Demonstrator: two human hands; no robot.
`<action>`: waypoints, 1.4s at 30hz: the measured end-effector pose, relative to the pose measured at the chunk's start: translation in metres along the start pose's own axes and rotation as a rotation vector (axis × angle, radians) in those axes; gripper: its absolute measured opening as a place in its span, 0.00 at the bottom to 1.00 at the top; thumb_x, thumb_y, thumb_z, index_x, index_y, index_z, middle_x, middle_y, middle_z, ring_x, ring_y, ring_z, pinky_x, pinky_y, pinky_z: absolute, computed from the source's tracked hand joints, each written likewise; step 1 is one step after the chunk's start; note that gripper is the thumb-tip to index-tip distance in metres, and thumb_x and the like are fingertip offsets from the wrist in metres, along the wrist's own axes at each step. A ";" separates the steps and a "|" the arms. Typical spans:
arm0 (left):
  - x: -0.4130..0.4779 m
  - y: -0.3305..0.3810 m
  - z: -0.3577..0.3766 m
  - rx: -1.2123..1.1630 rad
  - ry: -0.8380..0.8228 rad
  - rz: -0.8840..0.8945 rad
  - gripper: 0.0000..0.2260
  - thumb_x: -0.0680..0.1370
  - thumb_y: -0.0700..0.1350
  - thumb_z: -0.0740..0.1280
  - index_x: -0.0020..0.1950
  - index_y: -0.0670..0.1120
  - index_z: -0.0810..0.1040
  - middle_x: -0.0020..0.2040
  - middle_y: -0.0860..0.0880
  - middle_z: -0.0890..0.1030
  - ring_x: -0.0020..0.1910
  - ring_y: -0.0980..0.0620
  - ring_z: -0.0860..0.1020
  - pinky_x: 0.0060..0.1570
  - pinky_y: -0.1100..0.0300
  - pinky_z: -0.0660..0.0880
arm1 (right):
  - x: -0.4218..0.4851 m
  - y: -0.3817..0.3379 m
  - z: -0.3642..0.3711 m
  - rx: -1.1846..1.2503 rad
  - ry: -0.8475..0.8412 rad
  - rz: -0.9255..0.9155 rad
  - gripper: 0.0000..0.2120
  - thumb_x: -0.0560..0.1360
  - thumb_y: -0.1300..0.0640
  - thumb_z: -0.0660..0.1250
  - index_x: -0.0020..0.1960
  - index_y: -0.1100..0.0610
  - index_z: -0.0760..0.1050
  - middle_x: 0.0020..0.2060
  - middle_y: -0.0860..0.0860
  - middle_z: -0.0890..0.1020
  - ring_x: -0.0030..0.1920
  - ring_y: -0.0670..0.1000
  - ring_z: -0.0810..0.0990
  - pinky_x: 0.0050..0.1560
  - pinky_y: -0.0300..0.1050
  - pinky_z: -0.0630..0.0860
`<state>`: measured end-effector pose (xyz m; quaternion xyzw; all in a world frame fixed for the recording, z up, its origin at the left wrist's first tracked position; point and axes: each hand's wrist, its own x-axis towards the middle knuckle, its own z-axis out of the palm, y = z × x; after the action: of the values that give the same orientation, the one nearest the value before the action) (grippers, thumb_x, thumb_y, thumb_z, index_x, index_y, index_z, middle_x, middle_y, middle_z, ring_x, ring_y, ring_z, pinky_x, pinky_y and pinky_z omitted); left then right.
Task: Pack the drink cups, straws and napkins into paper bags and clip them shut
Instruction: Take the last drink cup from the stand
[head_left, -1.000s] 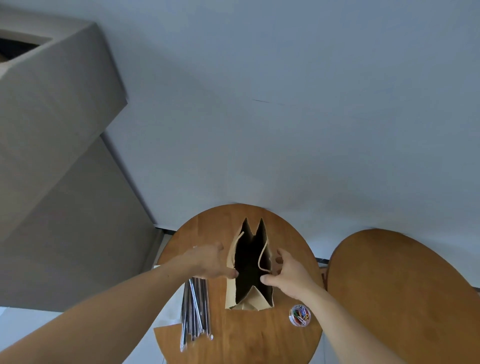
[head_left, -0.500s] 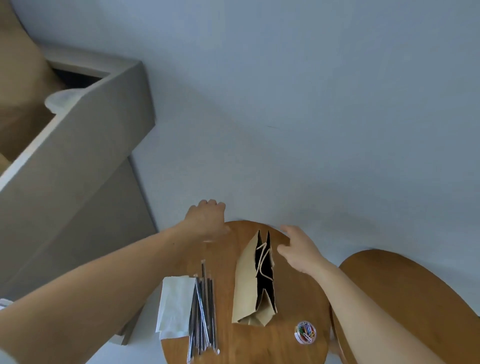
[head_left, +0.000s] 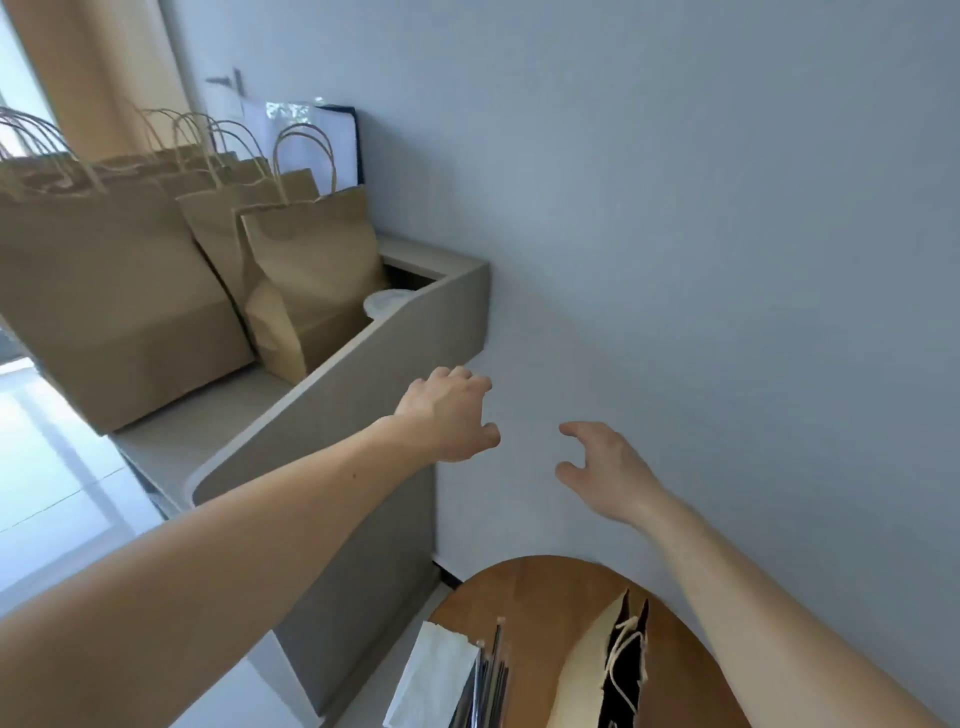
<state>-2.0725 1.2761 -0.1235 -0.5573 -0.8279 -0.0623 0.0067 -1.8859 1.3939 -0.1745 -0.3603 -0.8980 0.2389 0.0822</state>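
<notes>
The drink cup (head_left: 387, 301) sits above and left of our left hand (head_left: 447, 413), which like our right hand (head_left: 605, 470) is spread and empty, and the open paper bag (head_left: 623, 670) stands unheld below the right hand, so we could topple it returning.

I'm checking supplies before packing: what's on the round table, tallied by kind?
Open paper bag: 1
Napkin pile: 1
Bundle of straws: 1 (single straws too crowded to count)
Total on the table: 3
</notes>
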 end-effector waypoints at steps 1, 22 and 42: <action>-0.002 -0.010 -0.012 0.003 0.030 -0.020 0.28 0.76 0.56 0.63 0.74 0.50 0.65 0.70 0.47 0.70 0.69 0.44 0.67 0.64 0.49 0.67 | 0.008 -0.015 -0.004 -0.002 0.015 -0.038 0.27 0.79 0.51 0.64 0.76 0.54 0.63 0.74 0.50 0.66 0.73 0.51 0.64 0.72 0.45 0.61; 0.055 -0.222 -0.072 -0.131 0.140 0.062 0.24 0.76 0.57 0.65 0.71 0.53 0.69 0.67 0.51 0.72 0.66 0.48 0.69 0.57 0.55 0.69 | 0.223 -0.247 -0.012 -0.297 0.002 -0.155 0.28 0.71 0.44 0.68 0.68 0.54 0.72 0.64 0.53 0.76 0.60 0.55 0.77 0.58 0.50 0.75; 0.069 -0.229 -0.072 -0.142 0.095 0.202 0.20 0.76 0.54 0.65 0.67 0.51 0.73 0.64 0.50 0.74 0.64 0.47 0.70 0.61 0.50 0.72 | 0.277 -0.249 0.007 -0.313 -0.149 -0.064 0.54 0.51 0.33 0.74 0.75 0.45 0.62 0.69 0.47 0.72 0.64 0.52 0.74 0.57 0.51 0.76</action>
<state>-2.3145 1.2465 -0.0688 -0.6334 -0.7598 -0.1460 0.0127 -2.2410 1.4253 -0.0652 -0.3211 -0.9389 0.1195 -0.0342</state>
